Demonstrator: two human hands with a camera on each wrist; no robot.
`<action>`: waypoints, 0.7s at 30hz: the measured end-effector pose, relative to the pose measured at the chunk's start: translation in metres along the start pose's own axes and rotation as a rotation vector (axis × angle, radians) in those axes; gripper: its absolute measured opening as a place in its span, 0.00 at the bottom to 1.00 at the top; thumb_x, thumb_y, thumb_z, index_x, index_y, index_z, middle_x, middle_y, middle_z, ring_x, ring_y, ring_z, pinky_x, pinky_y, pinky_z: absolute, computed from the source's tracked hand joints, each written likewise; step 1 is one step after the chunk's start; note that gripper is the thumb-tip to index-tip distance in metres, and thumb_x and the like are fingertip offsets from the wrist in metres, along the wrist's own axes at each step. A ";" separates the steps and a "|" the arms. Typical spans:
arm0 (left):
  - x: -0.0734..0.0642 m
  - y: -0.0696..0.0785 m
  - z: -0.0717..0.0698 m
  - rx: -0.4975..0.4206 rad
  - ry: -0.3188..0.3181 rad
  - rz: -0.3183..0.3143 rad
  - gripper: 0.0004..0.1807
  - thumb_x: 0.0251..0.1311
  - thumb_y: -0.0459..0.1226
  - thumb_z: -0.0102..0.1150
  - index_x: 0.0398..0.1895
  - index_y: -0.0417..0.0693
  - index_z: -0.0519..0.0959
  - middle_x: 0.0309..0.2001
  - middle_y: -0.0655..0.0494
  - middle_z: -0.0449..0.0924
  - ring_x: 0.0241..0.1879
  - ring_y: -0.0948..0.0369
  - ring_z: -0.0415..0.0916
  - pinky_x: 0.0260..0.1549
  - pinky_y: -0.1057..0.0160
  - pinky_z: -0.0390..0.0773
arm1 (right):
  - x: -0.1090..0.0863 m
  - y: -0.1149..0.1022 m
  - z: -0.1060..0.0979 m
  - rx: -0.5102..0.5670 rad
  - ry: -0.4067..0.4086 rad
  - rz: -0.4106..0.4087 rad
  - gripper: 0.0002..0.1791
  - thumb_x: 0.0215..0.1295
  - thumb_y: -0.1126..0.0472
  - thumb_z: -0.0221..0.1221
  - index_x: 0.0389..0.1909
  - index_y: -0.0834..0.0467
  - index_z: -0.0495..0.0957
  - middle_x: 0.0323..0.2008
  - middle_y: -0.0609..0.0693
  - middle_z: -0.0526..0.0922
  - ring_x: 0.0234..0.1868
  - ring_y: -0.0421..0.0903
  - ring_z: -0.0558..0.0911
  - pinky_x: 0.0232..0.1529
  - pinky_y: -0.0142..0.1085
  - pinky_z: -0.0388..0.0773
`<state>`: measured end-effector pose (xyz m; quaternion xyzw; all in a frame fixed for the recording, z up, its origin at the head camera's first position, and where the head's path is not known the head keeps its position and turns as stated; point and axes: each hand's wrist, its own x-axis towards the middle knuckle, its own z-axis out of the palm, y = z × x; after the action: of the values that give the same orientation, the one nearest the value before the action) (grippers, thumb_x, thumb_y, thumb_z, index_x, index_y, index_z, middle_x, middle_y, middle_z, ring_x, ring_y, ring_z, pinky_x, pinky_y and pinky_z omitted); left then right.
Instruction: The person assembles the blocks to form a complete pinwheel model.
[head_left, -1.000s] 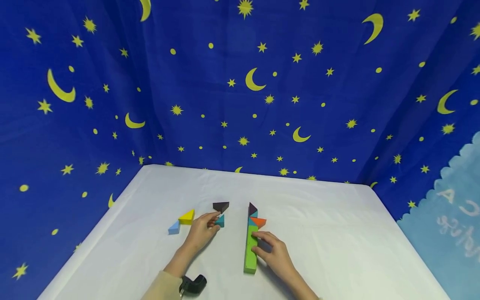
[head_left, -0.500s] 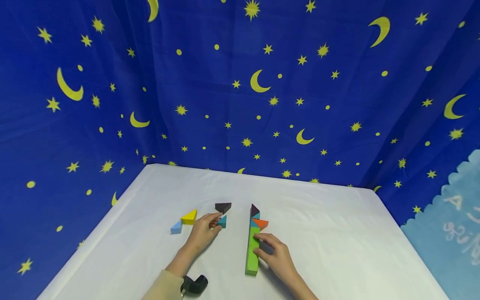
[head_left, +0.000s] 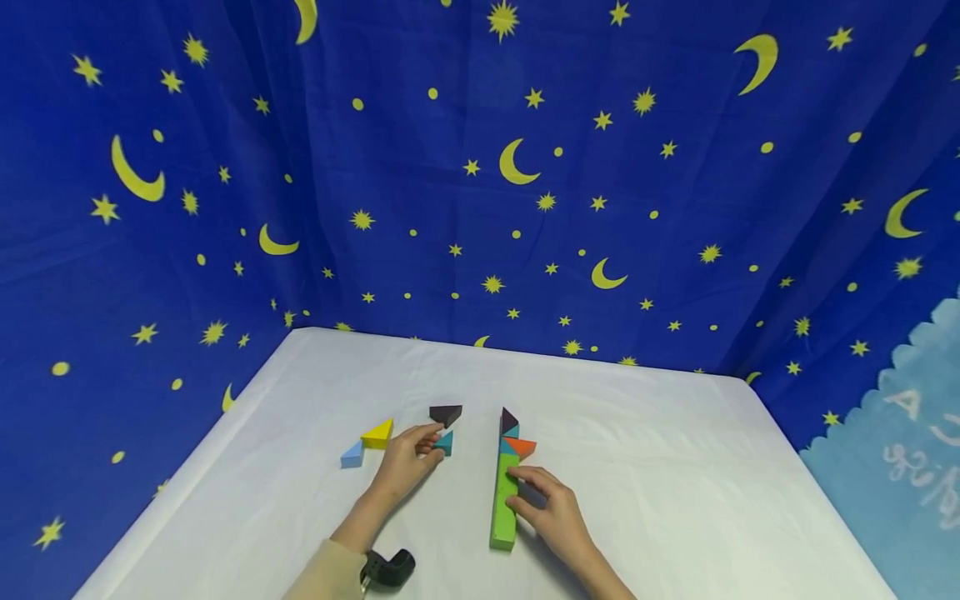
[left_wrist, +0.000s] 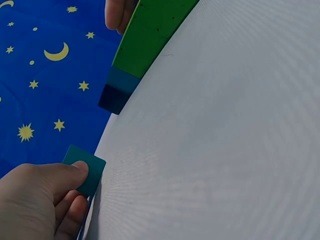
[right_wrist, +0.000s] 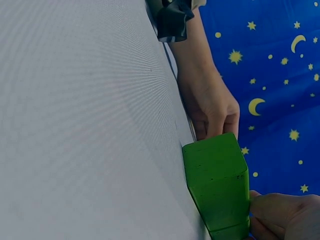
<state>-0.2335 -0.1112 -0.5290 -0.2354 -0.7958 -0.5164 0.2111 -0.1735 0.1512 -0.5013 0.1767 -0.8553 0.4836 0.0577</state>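
Note:
My left hand (head_left: 405,458) pinches a teal triangular block (head_left: 446,444) on the white table; the left wrist view has its thumb pressed on the teal face (left_wrist: 94,172). A dark triangular block (head_left: 446,414) lies just beyond these fingers. On the right, a long green block (head_left: 505,508) lies lengthwise away from me. At its far end stand small teal triangles (head_left: 506,447), a dark triangle (head_left: 508,421) and an orange triangle (head_left: 523,448) jutting right. The fingertips of my right hand (head_left: 555,504) touch the green block's right side, thumb and forefinger apart.
A yellow triangular block (head_left: 378,434) and a light blue one (head_left: 352,455) lie left of my left hand. A black strap-like device (head_left: 390,569) sits by the left wrist. A blue star-patterned cloth (head_left: 480,208) hangs behind the white table (head_left: 675,500).
The head view shifts slightly between the first two frames. Both hands and the blocks keep their places relative to one another.

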 end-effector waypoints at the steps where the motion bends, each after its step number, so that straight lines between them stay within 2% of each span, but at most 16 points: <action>1: 0.000 0.000 0.000 -0.007 0.000 -0.011 0.19 0.51 0.26 0.66 0.48 0.30 0.78 0.35 0.47 0.80 0.33 0.61 0.78 0.32 0.68 0.80 | 0.000 0.000 0.000 0.002 -0.002 -0.002 0.21 0.54 0.56 0.68 0.51 0.56 0.79 0.49 0.44 0.80 0.53 0.47 0.78 0.55 0.40 0.73; 3: 0.000 0.001 0.001 0.004 0.003 -0.039 0.19 0.50 0.25 0.66 0.48 0.30 0.78 0.35 0.47 0.80 0.33 0.59 0.78 0.32 0.67 0.80 | 0.000 -0.002 0.000 0.011 0.000 -0.008 0.21 0.54 0.57 0.68 0.50 0.55 0.79 0.49 0.44 0.80 0.53 0.47 0.78 0.55 0.39 0.73; 7: 0.001 0.005 0.002 0.039 0.007 -0.147 0.21 0.48 0.22 0.66 0.48 0.33 0.79 0.36 0.48 0.80 0.34 0.56 0.79 0.34 0.66 0.80 | 0.001 -0.002 0.000 0.028 0.003 -0.024 0.21 0.54 0.59 0.68 0.50 0.56 0.79 0.49 0.45 0.80 0.52 0.47 0.78 0.55 0.39 0.73; 10: 0.003 0.008 0.002 0.050 0.012 -0.182 0.21 0.48 0.22 0.66 0.49 0.35 0.79 0.37 0.48 0.80 0.36 0.55 0.79 0.35 0.68 0.80 | 0.001 -0.002 0.000 0.034 0.004 -0.022 0.21 0.54 0.60 0.68 0.50 0.56 0.79 0.49 0.46 0.80 0.52 0.49 0.78 0.54 0.40 0.73; 13: 0.004 0.010 0.001 0.052 0.016 -0.179 0.22 0.49 0.23 0.66 0.51 0.35 0.78 0.38 0.48 0.80 0.37 0.55 0.79 0.36 0.68 0.80 | 0.001 -0.002 0.001 0.047 0.004 -0.007 0.21 0.54 0.62 0.68 0.51 0.57 0.79 0.49 0.47 0.80 0.53 0.50 0.78 0.55 0.42 0.73; 21: 0.007 0.013 0.002 0.034 0.037 -0.094 0.22 0.49 0.24 0.66 0.51 0.35 0.78 0.38 0.49 0.80 0.37 0.53 0.80 0.37 0.65 0.81 | 0.000 -0.001 -0.001 0.028 0.003 -0.005 0.21 0.54 0.58 0.68 0.51 0.56 0.79 0.50 0.46 0.80 0.53 0.49 0.78 0.54 0.42 0.73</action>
<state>-0.2309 -0.1034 -0.5163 -0.1847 -0.8107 -0.5163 0.2053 -0.1730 0.1511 -0.4999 0.1787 -0.8480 0.4957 0.0577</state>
